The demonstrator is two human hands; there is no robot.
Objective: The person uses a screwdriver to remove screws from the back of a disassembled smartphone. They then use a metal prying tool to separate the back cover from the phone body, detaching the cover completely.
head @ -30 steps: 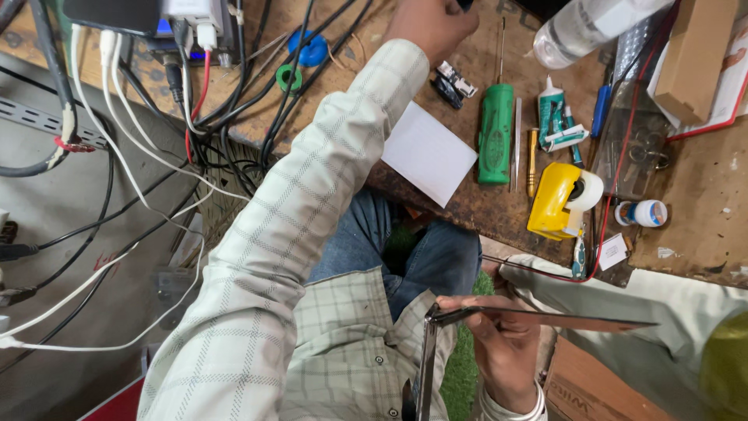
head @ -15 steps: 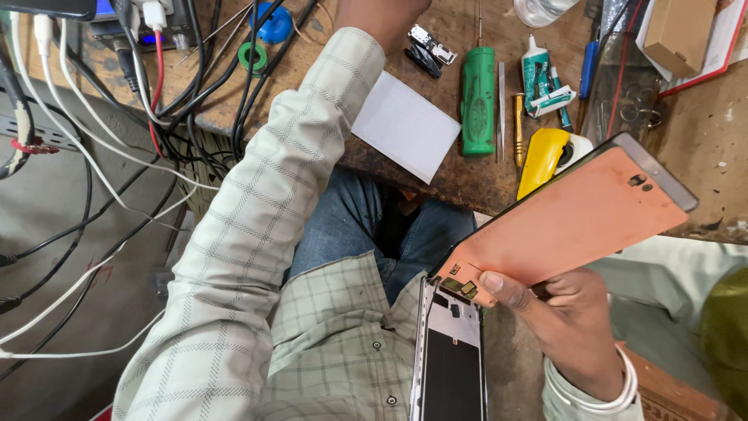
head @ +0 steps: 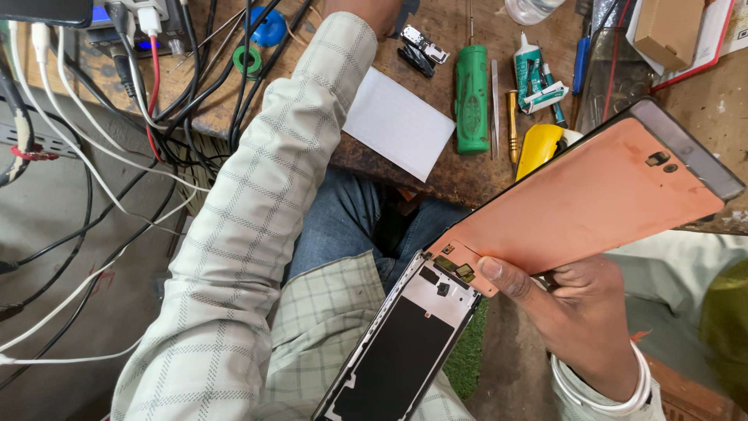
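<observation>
My right hand [head: 573, 312] grips a phone's display panel [head: 592, 195], thumb on its lower corner. The panel's copper-coloured back faces me and it is swung open from the phone body [head: 397, 343], which rests over my lap with its dark inside showing. My left arm in a checked sleeve stretches up to the wooden bench. Only a bit of my left hand [head: 370, 9] shows at the top edge, beside a small black and silver part [head: 419, 48]. Its fingers are out of view.
On the bench [head: 460, 175] lie a white card [head: 397, 121], a green screwdriver handle [head: 471, 97], tweezers [head: 495, 93], a glue tube [head: 538, 74], a yellow tape holder [head: 536, 148] and a cardboard box [head: 670, 31]. Tangled cables [head: 156, 93] hang at the left.
The display panel went from edge-on to lifted open, copper back towards me and larger in view. My left hand has slid farther up, mostly out of the picture.
</observation>
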